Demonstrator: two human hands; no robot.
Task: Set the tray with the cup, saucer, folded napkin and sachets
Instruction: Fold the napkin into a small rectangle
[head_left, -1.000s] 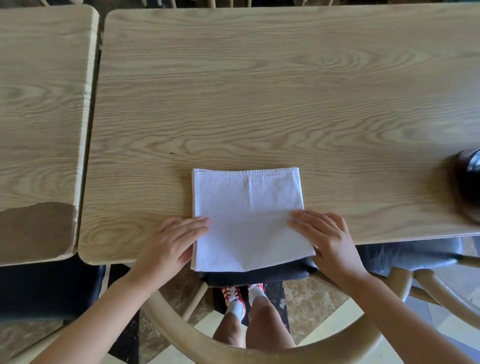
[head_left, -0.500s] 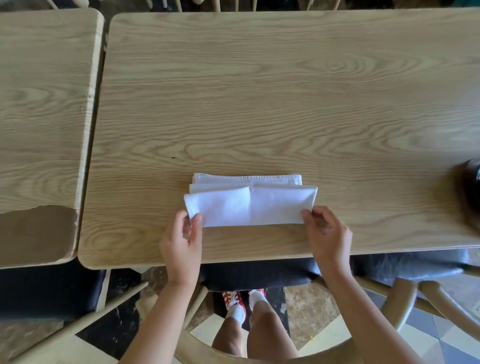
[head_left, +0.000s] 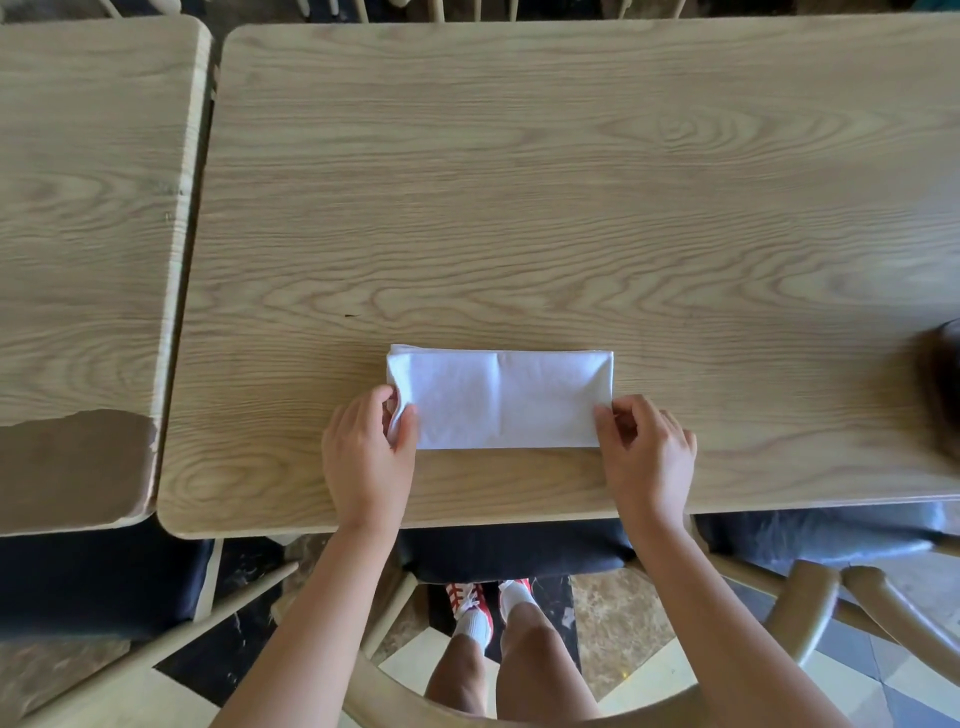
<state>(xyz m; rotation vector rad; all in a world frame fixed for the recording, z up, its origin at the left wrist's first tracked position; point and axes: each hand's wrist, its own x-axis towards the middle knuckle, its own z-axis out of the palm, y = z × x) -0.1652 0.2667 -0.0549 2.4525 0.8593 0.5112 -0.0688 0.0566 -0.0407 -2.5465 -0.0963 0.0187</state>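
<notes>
A white cloth napkin (head_left: 501, 399) lies folded into a long flat rectangle on the wooden table (head_left: 519, 208), near its front edge. My left hand (head_left: 369, 452) pinches the napkin's left end between thumb and fingers. At the right end, my right hand (head_left: 647, 452) pinches the lower corner the same way. A dark rounded object (head_left: 940, 384) is cut off at the right edge of the view; I cannot tell what it is. No cup, saucer, tray or sachets are in view.
A second wooden table (head_left: 93, 234) stands to the left across a narrow gap, its near corner worn brown. Dark-cushioned wooden chairs (head_left: 519, 543) sit under the front edge. My legs and red-and-white shoes show below.
The napkin was a square hanging over the table's front edge. Both hands lifted its near half and folded it away from me; it now lies as a flat rectangle, fully on the table.
</notes>
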